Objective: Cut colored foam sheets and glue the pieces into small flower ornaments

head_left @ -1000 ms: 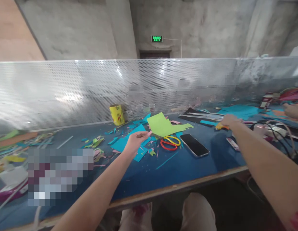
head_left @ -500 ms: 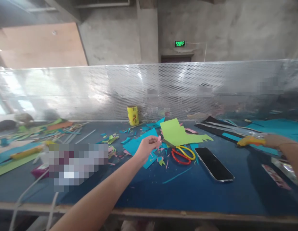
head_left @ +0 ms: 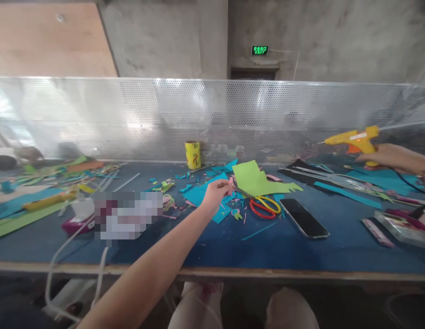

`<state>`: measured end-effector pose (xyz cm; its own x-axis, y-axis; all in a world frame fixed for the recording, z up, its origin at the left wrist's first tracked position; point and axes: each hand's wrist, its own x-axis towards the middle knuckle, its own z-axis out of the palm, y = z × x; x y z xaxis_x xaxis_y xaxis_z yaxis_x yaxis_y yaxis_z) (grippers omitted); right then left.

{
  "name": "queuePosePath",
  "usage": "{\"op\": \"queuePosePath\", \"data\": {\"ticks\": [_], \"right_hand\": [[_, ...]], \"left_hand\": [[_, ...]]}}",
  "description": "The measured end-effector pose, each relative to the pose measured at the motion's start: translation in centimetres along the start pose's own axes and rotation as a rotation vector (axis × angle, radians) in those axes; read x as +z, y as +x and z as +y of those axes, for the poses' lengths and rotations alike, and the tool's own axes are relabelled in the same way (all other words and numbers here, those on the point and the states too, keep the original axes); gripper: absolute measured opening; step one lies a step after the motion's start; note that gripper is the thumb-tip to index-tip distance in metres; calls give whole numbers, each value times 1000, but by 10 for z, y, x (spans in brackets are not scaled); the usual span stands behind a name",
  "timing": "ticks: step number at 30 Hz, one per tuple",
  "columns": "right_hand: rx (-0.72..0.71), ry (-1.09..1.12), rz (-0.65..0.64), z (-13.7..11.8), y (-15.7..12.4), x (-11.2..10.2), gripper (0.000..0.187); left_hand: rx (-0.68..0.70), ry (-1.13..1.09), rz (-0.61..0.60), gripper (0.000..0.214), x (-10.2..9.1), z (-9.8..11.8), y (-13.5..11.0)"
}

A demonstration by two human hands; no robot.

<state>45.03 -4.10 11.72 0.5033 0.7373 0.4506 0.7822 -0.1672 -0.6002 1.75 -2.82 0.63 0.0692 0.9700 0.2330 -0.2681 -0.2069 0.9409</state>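
Delicately, the left hand [head_left: 215, 193] pinches a small strip of pink paper [head_left: 231, 182] between thumb and fingertips, above a scatter of cut scraps [head_left: 237, 214]. Over at the right, the right hand [head_left: 387, 156] is curled around the handle of a yellow hot glue gun [head_left: 359, 139], raised above the blue table [head_left: 215, 255], its narrow nozzle pointing left, an orange trigger below the body and a clear rod [head_left: 404, 124] sticking out behind; whether a finger presses the trigger, I cannot tell. Beside the pink strip lies a sheet of lime-green paper [head_left: 253, 179], smooth and matte, its right part cut to a ragged, toothed tail. Scissors [head_left: 263, 216] with glossy loops, one red and one yellow, lie at its lower edge, blades toward the left hand. Blue paper [head_left: 197, 195] lies beneath the left hand. Between the two hands a smartphone [head_left: 303, 218] with a dark, glassy screen lies flat, and farther back long clear glue sticks [head_left: 330, 177] rest across a black sheet [head_left: 298, 165]. A yellow printed roll [head_left: 193, 155] stands upright in front of a perforated metal screen [head_left: 147, 119] that closes off the back of the table. At the left a white cable [head_left: 51, 274] hangs in a loop over the wooden front edge; a clear plastic case [head_left: 399, 227] sits at the far right
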Motion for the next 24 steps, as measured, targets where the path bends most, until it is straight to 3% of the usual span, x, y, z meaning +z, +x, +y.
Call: {"op": "queuePosePath", "data": {"ticks": [3,6,9,12,15,19,24], "right_hand": [[60,204,-199,-36,-35,3,27],[-134,358,-459,-64,-83,14,36],[-224,380,-655,-79,-131,32,35],[-207,540,-780,-84,-165,55,31],[-166,643,-817,-81,-179,78,32],[-150,647,-849,-72,-179,106,47],[-182,643,-804,-65,-180,131,49]], "left_hand": [[-3,16,-3,15,1,0,-1],[14,80,-55,15,1,0,-2],[69,184,-125,23,2,0,-3],[87,259,-168,27,3,-3,-3],[74,340,-189,31,1,-7,-2],[87,480,-225,32,-3,-13,3],[69,529,-232,30,-5,-21,7]]}}
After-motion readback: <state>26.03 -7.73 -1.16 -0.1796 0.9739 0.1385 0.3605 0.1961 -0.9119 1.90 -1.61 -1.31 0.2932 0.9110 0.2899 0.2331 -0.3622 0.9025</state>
